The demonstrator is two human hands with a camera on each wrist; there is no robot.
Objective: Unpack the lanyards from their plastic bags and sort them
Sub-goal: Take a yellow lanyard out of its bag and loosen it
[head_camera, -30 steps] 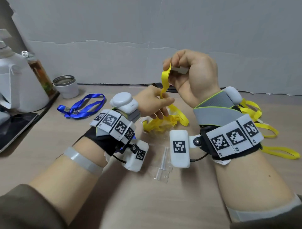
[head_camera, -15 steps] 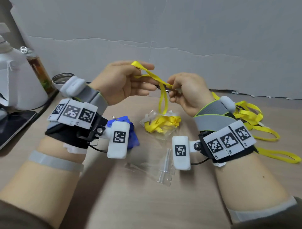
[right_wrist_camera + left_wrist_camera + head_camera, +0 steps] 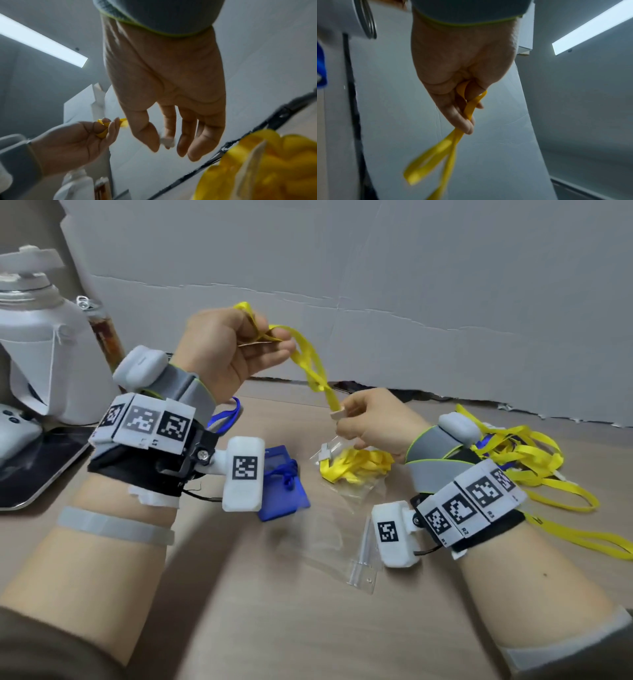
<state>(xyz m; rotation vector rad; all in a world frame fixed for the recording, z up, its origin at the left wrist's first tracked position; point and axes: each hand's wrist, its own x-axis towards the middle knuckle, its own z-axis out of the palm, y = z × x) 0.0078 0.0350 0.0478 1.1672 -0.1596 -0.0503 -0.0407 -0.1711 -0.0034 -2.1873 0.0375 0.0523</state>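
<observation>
Left hand pinching loop end of yellow ribbon lanyard, raised. Right hand pinching its white clip end, lower right. Strap axis slants down-right; yellow lanyard pile on table nearer right hand.

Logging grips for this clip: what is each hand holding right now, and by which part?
One yellow lanyard: the left hand grips its looped strap end, the right hand pinches its white clip end.
</observation>
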